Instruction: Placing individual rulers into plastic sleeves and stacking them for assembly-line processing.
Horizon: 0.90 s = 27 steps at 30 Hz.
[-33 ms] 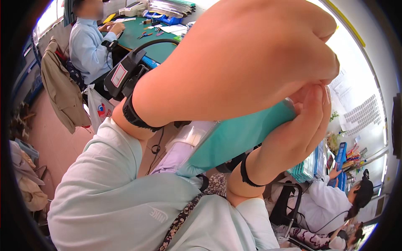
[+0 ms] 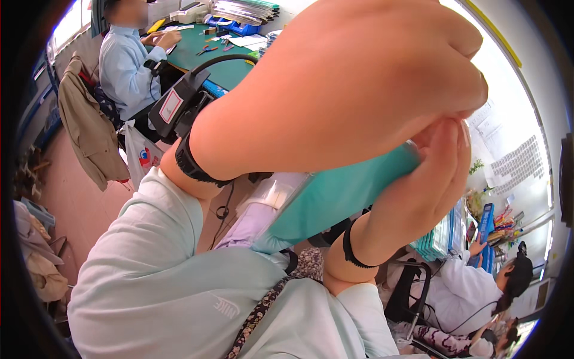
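My left hand [image 2: 382, 78] fills the upper middle, its back turned to me and its fingers curled closed. Against its fingertips sits my right hand [image 2: 433, 170], with fingers pressed together in a pinch. What the fingertips hold, if anything, is hidden behind the left hand. Below both hands lies a flat teal surface [image 2: 341, 194]; I cannot tell whether it is a sheet or a tabletop. Its near end reaches my shirt, beside a lavender cloth [image 2: 242, 230] and a clear plastic piece [image 2: 269, 194].
At the upper left, a person in light blue [image 2: 128, 72] works at a green table [image 2: 230, 75] with pliers [image 2: 207, 50]. A black lamp-like device [image 2: 179, 105] stands near my left forearm. Another person in white [image 2: 460, 287] sits at the lower right, near stacked teal trays [image 2: 433, 239].
My left hand has shifted very slightly to the right at the knuckles, and the right fingertips moved a touch with it. The rest looks the same.
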Motion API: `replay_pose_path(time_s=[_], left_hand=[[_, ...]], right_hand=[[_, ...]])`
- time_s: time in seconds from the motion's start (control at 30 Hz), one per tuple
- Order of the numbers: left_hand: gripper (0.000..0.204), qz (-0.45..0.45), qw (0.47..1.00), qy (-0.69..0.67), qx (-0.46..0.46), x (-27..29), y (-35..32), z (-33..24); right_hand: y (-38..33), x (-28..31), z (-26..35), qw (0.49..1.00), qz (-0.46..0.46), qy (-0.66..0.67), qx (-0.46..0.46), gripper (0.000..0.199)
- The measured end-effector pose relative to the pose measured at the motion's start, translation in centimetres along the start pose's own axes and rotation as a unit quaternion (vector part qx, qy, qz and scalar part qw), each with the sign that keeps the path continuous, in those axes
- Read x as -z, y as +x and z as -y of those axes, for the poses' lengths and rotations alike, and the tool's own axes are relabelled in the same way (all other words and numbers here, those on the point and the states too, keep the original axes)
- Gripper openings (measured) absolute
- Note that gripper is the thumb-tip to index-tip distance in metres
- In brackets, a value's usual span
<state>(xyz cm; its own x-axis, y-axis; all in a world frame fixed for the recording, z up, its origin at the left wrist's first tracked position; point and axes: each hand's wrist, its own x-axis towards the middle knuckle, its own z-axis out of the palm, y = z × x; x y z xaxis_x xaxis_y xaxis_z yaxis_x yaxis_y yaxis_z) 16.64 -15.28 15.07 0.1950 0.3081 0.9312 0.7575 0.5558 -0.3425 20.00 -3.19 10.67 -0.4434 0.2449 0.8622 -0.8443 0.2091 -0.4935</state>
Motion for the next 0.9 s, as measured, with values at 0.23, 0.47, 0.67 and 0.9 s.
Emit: replay_pose_path(time_s=[0.23, 0.47, 0.67, 0.9], left_hand=[[0.004, -0.067, 0.997, 0.029, -0.013, 0.8, 1.3, 1.4], [0.001, -0.079, 0.991, -0.068, 0.085, 0.2, -2.1, 2.0], [0.007, 0.007, 0.911, -0.287, 0.296, -1.4, -6.6, -1.4], [0.013, 0.216, 0.708, -0.474, 0.477, -3.3, -13.2, -4.4]], right_hand=[[-0.4, 0.0, 1.4, 0.996, 0.026, -0.031, -0.077, 0.035], [-1.2, 2.0, -1.7, 0.982, 0.075, 0.087, -0.149, 0.050], [-1.8, 3.4, -2.8, 0.941, 0.142, 0.195, -0.238, 0.058], [-1.7, 7.4, -5.5, 0.890, 0.113, 0.372, -0.237, 0.064]])
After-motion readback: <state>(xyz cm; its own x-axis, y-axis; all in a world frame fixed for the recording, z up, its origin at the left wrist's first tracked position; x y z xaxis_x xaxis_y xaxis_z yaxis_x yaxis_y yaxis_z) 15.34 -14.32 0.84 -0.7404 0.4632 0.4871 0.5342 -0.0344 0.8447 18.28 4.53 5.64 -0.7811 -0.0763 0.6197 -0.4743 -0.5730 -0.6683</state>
